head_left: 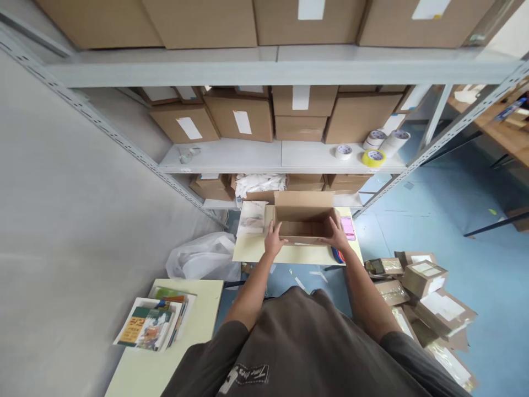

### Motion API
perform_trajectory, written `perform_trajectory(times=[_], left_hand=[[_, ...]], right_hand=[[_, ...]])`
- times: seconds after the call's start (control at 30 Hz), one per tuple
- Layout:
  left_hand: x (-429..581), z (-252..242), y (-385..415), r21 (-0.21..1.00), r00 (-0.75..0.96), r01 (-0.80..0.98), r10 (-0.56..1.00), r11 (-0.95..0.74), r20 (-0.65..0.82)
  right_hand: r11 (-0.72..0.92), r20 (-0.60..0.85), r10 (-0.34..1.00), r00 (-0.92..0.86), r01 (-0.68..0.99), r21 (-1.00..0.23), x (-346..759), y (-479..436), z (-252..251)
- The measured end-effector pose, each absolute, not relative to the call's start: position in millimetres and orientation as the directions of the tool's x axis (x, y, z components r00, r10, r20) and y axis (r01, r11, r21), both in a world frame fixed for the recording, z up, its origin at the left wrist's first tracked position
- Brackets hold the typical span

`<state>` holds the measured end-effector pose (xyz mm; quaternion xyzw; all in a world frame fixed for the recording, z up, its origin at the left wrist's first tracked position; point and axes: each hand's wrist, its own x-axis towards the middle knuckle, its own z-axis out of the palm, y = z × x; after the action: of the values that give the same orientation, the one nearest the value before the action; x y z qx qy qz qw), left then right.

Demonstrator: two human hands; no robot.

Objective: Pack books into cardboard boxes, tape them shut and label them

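Note:
An open cardboard box sits on a small pale yellow table, its back flap raised. Its inside shows bare cardboard. My left hand grips the box's left front corner, thumb over the edge. At the opposite front corner, my right hand holds the box the same way. A printed white sheet or packet lies left of the box. Right of it is a pink-screened phone or card, and a blue and red object is partly hidden under my right wrist.
Metal shelving with cardboard boxes stands behind the table. Tape rolls rest on the middle shelf. Books are stacked on a table at lower left, near a plastic bag. Taped boxes are piled on the floor at right.

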<state>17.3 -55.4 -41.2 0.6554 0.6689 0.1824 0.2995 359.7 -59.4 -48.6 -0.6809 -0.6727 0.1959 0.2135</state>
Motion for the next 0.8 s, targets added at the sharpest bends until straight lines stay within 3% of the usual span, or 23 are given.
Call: perform_trajectory(times=[0.13, 0.33, 0.57, 0.8], left_hand=[[3.1, -50.4, -55.0, 0.716, 0.154, 0.698, 0.981, -0.022, -0.12], [-60.7, -63.8, -60.4, 0.798, 0.273, 0.573, 0.962, -0.188, 0.031], [-164.9, -88.0, -45.9, 0.824, 0.038, 0.566, 0.998, 0.026, -0.058], [-228.8, -137.9, 7.5, 0.78, -0.136, 0.526, 0.939, 0.338, -0.316]], right_hand=[[-0.05, 0.199, 0.963, 0.182, 0.845, -0.532, 299.1, -61.1, -34.5], [0.164, 0.321, 0.946, 0.041, 0.795, -0.585, 162.5, -49.4, -13.6], [0.226, 0.181, 0.973, -0.142, 0.74, -0.633, 37.9, -11.4, -14.2], [0.093, -0.09, 0.973, -0.213, 0.716, -0.692, -30.8, 36.9, -90.4]])
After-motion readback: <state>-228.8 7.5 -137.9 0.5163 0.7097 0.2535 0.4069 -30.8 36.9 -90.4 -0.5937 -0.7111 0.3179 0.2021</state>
